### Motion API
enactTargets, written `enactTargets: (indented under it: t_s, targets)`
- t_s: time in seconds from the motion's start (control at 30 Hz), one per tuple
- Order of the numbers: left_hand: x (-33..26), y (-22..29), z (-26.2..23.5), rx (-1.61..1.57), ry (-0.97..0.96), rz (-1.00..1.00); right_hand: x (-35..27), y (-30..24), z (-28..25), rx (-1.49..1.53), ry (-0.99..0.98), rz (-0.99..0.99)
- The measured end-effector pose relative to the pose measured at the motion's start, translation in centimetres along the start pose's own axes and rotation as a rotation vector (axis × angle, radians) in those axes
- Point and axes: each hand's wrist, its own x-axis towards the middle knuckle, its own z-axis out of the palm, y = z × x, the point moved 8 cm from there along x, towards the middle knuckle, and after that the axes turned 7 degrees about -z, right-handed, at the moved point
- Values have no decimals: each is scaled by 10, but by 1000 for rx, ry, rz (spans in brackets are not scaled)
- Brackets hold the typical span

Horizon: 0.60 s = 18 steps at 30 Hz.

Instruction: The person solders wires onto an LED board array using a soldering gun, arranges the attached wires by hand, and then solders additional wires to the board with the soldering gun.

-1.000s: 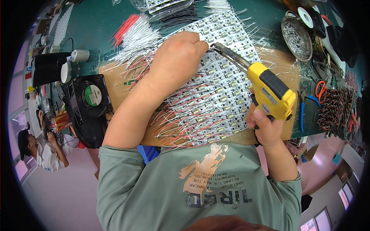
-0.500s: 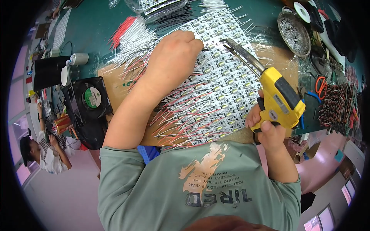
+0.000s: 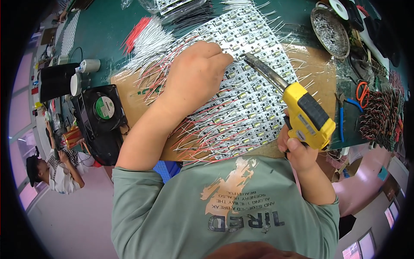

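Observation:
My right hand (image 3: 299,151) is wrapped round the grip of a yellow and black soldering gun (image 3: 309,115). Its dark metal tip points away and to the left, close above a panel of small white circuit boards (image 3: 261,103). Just left of that tip, my left hand (image 3: 196,75) is closed in a pinch over the panel. Its fingertips are turned away, so whatever they hold is hidden. Red and white wires (image 3: 211,118) stick out from the panel's left side, under and nearer than my left wrist.
A brown board (image 3: 319,77) lies beneath the panel. Loose white wires (image 3: 153,43) and red wires (image 3: 137,34) lie beyond my left hand. At left stands a black fan (image 3: 101,108); at right are a metal dish of scraps (image 3: 330,34), orange-handled scissors (image 3: 361,95) and blue-handled pliers (image 3: 342,121).
The soldering gun's tip has come slightly nearer to me and a little left. My left hand has shifted slightly nearer and to the right, still pinched.

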Motion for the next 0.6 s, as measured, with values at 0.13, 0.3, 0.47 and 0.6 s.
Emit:
enactTargets:
  t_s: [0.13, 0.3, 0.47, 0.6]
  targets:
    - [-5, -3, 4, -3, 30, -29, 1, 2, 4, -59, -13, -6]
    - [-3, -6, 5, -55, 59, 1, 7, -2, 5, -88, 7, -48]
    - [-2, -7, 5, -40, 33, -24, 6, -1, 4, -94, 28, -33]
    - [-2, -8, 5, -24, 22, -27, 8, -2, 6, -81, 36, -2]
